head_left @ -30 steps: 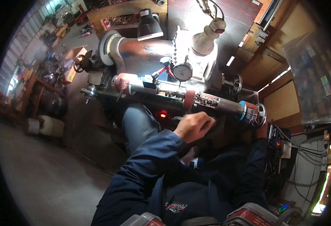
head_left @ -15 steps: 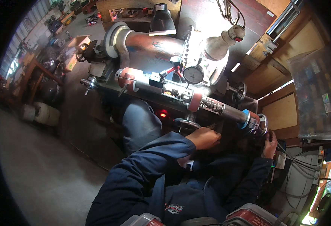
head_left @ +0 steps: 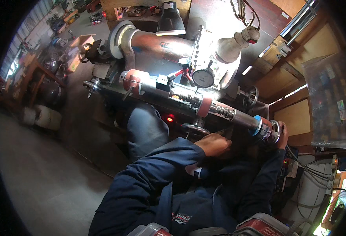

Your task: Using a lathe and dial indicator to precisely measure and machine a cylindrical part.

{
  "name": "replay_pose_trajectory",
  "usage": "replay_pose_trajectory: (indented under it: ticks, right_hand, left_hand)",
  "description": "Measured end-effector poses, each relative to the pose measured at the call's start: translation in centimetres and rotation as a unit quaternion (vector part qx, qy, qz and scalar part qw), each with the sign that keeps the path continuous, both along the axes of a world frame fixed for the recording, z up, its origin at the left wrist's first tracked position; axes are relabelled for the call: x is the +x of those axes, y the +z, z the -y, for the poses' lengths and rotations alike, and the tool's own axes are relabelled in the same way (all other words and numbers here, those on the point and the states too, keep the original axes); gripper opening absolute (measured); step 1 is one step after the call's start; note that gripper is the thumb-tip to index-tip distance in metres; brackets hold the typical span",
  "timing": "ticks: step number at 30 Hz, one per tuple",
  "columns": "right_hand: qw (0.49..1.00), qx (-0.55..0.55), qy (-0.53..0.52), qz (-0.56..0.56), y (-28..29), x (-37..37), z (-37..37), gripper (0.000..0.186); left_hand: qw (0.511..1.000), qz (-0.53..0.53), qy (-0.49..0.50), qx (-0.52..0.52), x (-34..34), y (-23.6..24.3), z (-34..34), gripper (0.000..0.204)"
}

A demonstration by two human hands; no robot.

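A long metal shaft assembly (head_left: 245, 118) with a cut-open middle runs across the machine bed. A chrome handwheel (head_left: 275, 132) sits at its right end, and my right hand (head_left: 284, 135) is closed round the wheel's outer rim, the fingers partly behind it. My left hand (head_left: 214, 144) is closed just right of a second handwheel (head_left: 195, 129) below the shaft; whatever its fingers hold is hidden. A dial gauge (head_left: 203, 78) on a red-jointed arm (head_left: 177, 74) stands over the shaft's middle, its tip near the red collar (head_left: 204, 106).
Behind the shaft lie a large rusty cylindrical casting (head_left: 163, 44) and a bright work lamp (head_left: 230, 47). A black lamp head (head_left: 170, 19) stands at the back. Cables (head_left: 312, 171) hang at the right, by a plastic sheet (head_left: 328, 98). A red light (head_left: 169, 119) glows under the bed.
My right hand has moved up along the right-end handwheel, from its lower edge to its outer right side. The left hand has stayed nearly in place.
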State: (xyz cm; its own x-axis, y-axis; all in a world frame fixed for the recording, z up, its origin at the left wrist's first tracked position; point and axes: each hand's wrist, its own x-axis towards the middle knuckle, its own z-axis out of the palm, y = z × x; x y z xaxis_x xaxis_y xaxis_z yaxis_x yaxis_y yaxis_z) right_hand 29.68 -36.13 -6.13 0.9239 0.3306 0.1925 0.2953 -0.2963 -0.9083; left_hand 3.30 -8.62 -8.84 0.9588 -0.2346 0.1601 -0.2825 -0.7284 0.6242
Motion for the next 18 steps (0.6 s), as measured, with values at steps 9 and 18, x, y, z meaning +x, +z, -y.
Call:
replay_pose_trajectory:
  ticks: [9, 18]
  right_hand:
    - [0.989, -0.081, 0.100, 0.075, -2.6, -1.2, 2.2, 0.034]
    - [0.997, -0.045, 0.009, -0.059, -1.6, -6.9, 5.0, 0.028]
  left_hand:
    - [1.000, -0.014, 0.003, 0.020, -0.1, 0.1, -0.1, 0.022]
    - [1.000, 0.019, 0.007, -0.011, -0.2, -0.5, -0.4, 0.021]
